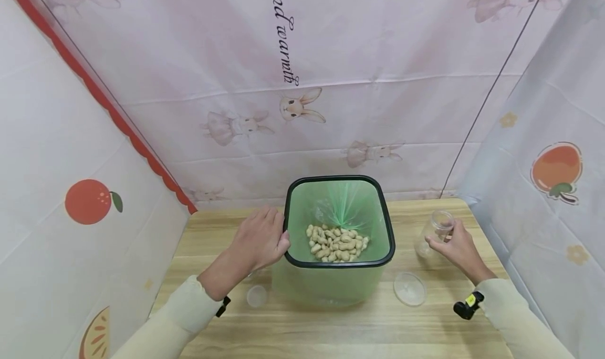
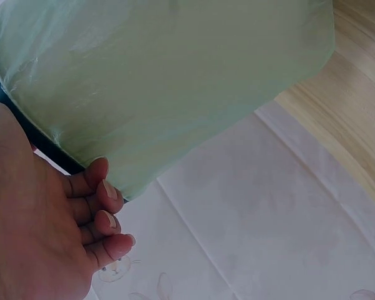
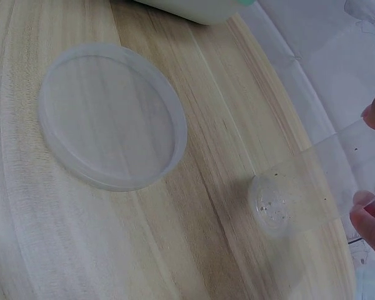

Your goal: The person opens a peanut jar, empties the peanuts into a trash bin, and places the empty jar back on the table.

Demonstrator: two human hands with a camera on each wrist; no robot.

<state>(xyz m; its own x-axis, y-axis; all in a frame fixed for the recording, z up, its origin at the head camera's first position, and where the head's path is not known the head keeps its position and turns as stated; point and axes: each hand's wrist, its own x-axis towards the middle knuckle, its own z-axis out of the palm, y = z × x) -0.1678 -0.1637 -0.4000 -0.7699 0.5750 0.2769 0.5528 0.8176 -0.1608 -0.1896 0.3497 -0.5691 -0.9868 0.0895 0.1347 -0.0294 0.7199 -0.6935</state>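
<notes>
A trash bin with a black rim and a green plastic bag liner stands mid-table, with unshelled peanuts inside. On its left rim is my left hand, the thumb over the edge; in the left wrist view this hand's fingers curl by the dark rim. My right hand grips a clear plastic jar near its mouth. The jar stands on the tabletop, slightly tilted in view, with small specks at its bottom.
A round clear lid lies flat between the bin and the right hand. Left of the bin lies a smaller round translucent lid, near the left wrist. Printed cloth walls enclose the wooden table at the back and sides.
</notes>
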